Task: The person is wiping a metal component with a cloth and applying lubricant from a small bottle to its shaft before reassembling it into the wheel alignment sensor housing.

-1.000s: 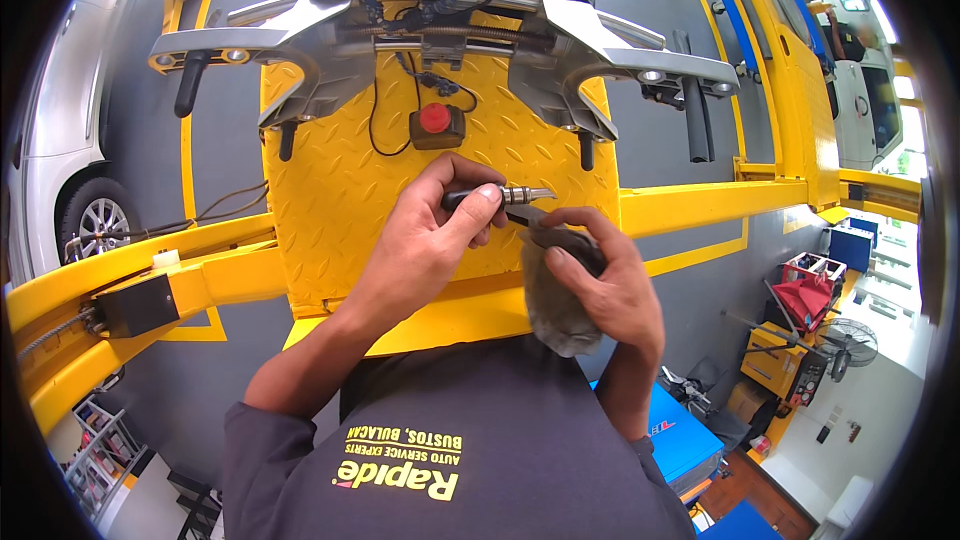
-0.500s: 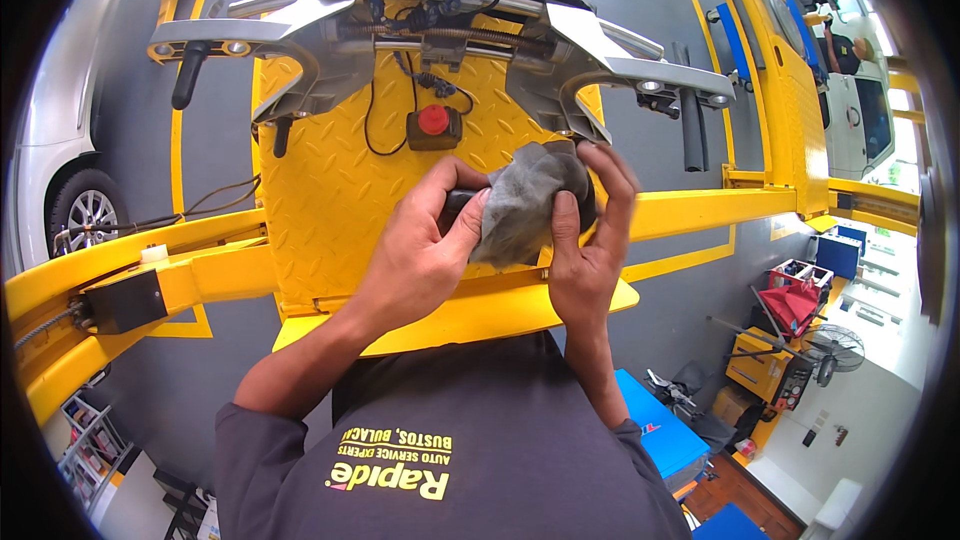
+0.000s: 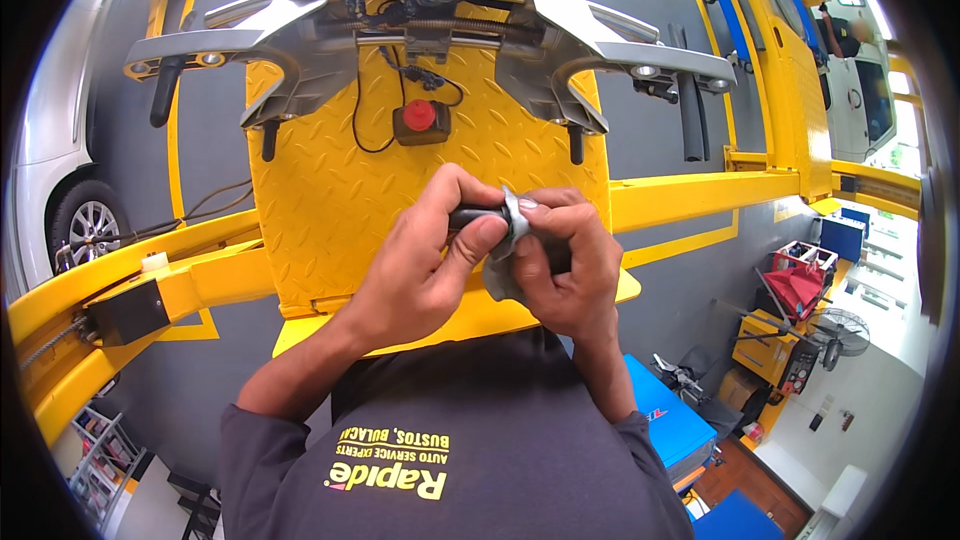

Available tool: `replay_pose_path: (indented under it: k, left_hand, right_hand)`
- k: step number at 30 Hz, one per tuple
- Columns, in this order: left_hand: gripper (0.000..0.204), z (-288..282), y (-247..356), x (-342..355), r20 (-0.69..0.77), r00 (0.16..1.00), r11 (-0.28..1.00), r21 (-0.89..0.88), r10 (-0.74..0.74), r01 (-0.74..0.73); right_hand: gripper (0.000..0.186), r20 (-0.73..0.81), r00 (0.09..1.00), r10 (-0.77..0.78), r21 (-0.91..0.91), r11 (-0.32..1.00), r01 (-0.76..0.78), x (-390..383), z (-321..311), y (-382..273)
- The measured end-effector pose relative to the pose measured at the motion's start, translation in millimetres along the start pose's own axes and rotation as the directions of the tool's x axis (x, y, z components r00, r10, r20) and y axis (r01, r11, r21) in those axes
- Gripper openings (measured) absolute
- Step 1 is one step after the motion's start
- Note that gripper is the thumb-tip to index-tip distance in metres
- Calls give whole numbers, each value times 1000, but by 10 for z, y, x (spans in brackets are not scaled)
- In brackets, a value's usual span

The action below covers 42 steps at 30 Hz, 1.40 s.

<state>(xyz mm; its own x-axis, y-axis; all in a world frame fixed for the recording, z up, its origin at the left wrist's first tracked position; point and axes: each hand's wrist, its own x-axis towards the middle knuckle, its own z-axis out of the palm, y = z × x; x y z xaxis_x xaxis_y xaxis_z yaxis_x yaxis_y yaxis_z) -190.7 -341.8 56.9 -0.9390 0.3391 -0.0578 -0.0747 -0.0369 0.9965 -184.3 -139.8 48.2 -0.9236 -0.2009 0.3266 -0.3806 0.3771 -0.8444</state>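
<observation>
In front of my body, my left hand (image 3: 412,265) pinches a dark, rounded part (image 3: 474,214) between thumb and fingers. Its kind cannot be made out, because the fingers and cloth cover most of it. A grey cloth (image 3: 504,278) is bunched around the part's right end, with a loose fold hanging below. My right hand (image 3: 574,270) is closed on this cloth, thumb and fingers pressed together close to the left fingertips. Both hands are above the near end of a yellow tread-plate ramp (image 3: 310,230).
Beyond my hands a grey metal clamp frame (image 3: 430,30) with black pegs spans the ramp. A black box with a red button (image 3: 420,118) hangs there on cables. Yellow lift beams (image 3: 700,198) run to both sides. A white car (image 3: 62,120) stands left, a blue cabinet (image 3: 665,430) lower right.
My right hand has drawn in toward the left and gathered the cloth, which was spread wider, tightly around the dark part. The view has shifted slightly.
</observation>
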Motion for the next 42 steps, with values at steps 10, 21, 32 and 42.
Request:
replay_pose_path:
  k: [10,21,32,42]
  left_hand:
    - [24,58,3,-19,-33,999,1000,13,23,-23]
    - [22,87,-52,-20,75,954,925,233,292,-301]
    - [30,72,-19,-12,-5,994,994,25,106,-106]
    - [30,93,-124,0,108,928,882,288,357,-373]
  right_hand:
    - [21,40,992,123,194,973,-128,56,-78,-68]
    - [12,35,897,441,548,741,-387,95,-23,-79]
    - [26,186,801,569,772,419,-477,-38,-105,54]
    - [14,89,907,411,254,871,-420,4,-173,-140]
